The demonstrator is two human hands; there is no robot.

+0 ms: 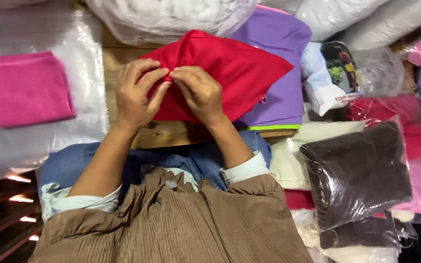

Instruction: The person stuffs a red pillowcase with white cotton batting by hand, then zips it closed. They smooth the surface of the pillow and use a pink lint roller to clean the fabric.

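Note:
A red fabric cushion cover [239, 68] lies on a wooden board [171, 134] in front of me. My left hand [135, 95] and my right hand [200, 93] both pinch its near edge, fingertips meeting at about the same spot. Under the red cover lies a folded purple fabric piece [281, 53] with a green trim.
A folded pink cloth [28, 87] rests on clear plastic at left. A bag of white stuffing [171, 14] sits behind. At right are a printed white packet [330, 75], a bagged dark brown cloth [356, 173], and pink, red and cream bagged fabrics.

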